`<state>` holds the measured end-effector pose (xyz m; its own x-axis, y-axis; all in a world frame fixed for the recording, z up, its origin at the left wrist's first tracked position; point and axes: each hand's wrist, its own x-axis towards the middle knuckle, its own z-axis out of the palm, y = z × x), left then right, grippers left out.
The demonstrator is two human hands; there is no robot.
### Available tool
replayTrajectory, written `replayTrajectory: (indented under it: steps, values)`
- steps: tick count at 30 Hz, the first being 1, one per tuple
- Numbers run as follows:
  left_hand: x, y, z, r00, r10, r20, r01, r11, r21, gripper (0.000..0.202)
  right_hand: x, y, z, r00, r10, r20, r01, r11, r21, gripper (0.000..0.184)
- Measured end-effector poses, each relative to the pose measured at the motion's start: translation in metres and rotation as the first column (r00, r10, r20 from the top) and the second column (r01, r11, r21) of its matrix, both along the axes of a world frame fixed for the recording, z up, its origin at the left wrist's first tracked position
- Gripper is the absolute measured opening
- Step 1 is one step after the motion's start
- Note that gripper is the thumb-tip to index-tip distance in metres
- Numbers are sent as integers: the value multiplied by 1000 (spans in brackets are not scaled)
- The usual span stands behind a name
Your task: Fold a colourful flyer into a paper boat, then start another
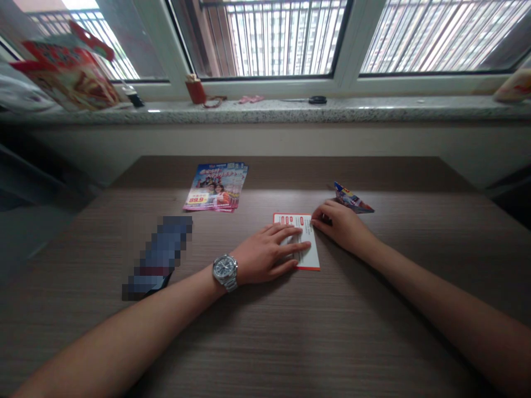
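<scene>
A white leaflet with red edges (309, 255) lies on the table in front of me, apparently a folded flyer. My left hand (271, 251), with a metal watch (225, 271) on its wrist, rests flat on it with fingers spread. At the leaflet's upper right edge, my right hand (338, 222) has its fingers curled and thumb and fingertips pinching the paper. Just beyond that hand stands a colourful paper folded into a pointed shape (350, 198), partly hidden by it. A stack of printed flyers (218, 188) lies farther back on the left.
A blurred-out dark phone-like object (161, 257) lies left of my left forearm. Along the stone windowsill (257, 113) are scissors (317, 100), a red container (195, 89), pink items (251, 99), a small dark bottle (133, 97) and a red food bag (74, 74).
</scene>
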<state>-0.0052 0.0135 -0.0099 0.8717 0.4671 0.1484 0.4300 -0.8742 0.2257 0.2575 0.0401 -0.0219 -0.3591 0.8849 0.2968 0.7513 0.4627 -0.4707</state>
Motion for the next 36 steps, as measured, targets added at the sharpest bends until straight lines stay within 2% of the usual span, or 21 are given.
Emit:
replayTrajectory:
  steps: [13,22,28,36]
  values:
    - [-1,1,0,1000,-4,2,4,1000,-4,46,1,22,-3,999,-45,3,45,999,1,8]
    - [-1,1,-1,1000,-5,18,5,1000,1,46,2,24,-4,999,-49,-9,49,999,13,8]
    - [-1,0,-2,1000,-2,14,2,1000,0,46,5,13,2,999,-11,-40,12,1000,11,8]
    - [0,0,0,1000,8,6,-8,1000,-6,46,3,-21,6,996,64,-56,-62,998,31,7]
